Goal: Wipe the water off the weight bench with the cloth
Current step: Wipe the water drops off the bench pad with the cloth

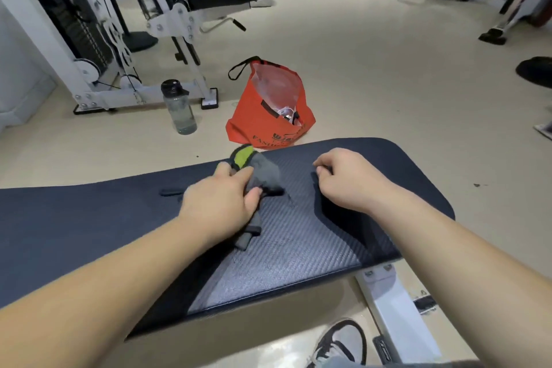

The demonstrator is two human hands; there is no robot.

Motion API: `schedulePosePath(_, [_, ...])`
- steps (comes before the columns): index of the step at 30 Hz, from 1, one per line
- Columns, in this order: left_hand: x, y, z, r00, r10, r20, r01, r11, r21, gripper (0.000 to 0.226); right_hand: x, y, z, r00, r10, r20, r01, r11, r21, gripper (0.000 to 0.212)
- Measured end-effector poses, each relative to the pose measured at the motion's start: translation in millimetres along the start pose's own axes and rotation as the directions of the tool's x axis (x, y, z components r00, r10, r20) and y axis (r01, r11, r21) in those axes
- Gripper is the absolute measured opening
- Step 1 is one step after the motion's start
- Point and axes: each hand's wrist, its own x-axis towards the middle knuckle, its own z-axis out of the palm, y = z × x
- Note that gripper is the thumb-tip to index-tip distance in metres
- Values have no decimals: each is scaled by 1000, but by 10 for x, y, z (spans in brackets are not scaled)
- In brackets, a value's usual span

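A dark padded weight bench (pixel 298 254) runs across the view, with a lighter textured panel in its middle. A bunched grey cloth with a lime-green patch (pixel 263 172) lies on the bench near its far edge. My left hand (pixel 221 200) is closed on the cloth and presses it onto the pad; a grey end of the cloth sticks out below the hand. My right hand (pixel 349 179) rests on the bench to the right of the cloth, fingers curled loosely, with nothing in it. I cannot make out water on the pad.
On the floor beyond the bench stand an orange bag (pixel 268 110) and a clear water bottle (pixel 179 107). A white cable machine (pixel 119 48) with a black seat stands at the back left. The bench's white frame (pixel 394 299) and my shoe (pixel 343 343) are at the lower right.
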Motion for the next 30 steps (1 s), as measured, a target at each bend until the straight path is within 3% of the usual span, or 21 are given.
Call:
schedulePosePath(2, [212,51,30,984,-177,-7,177,984,-22,46,-22,58,14,1000,-11,15,11,1000,10,30])
schedulePosePath(4, [237,262,62,973,-229,-25,228,973,-38,47,-34,144,8,1000,-27,-1,27,999,18,29])
schedulePosePath(6, [55,486,79,992,-118,-43,118,993,-11,49,-42,238,-16,999,-40,-36,41,999,25,29])
schedulePosePath(9, [-193,561,60,986,159,-42,-158,987,9,54,-70,383,-50,994,-55,-93,60,997,49,34])
schedulePosePath(11, [12,457,30,984,175,-1,-175,984,18,54,-100,479,-71,992,-47,-120,53,998,46,35])
schedulePosePath(14, [357,495,60,1000,-14,3,14,1000,24,48,-167,608,-125,987,-4,-162,13,998,56,36])
schedulePosePath(16, [372,721,95,997,-70,-34,71,997,29,47,-199,695,-167,982,32,-187,-22,998,56,35])
schedulePosePath(18, [146,957,131,999,27,-39,-25,998,54,50,-208,782,-186,979,69,-191,-60,997,55,35])
schedulePosePath(20, [-158,1050,140,975,218,-41,-215,974,74,53,-209,861,-186,977,101,-189,-90,994,66,35])
schedulePosePath(22, [-121,994,89,960,280,-30,-278,959,53,54,-224,924,-191,973,141,-184,-129,989,78,36])
schedulePosePath(24, [120,925,81,979,202,-11,-200,977,68,51,-259,989,-216,965,190,-183,-179,981,77,38])
schedulePosePath(27, [282,1032,109,998,-38,-56,41,997,60,49,-335,1098,-257,947,270,-174,-265,963,52,42])
schedulePosePath(30, [-125,1376,155,999,26,-41,-23,996,90,57,-387,1204,-278,925,349,-148,-341,937,78,46])
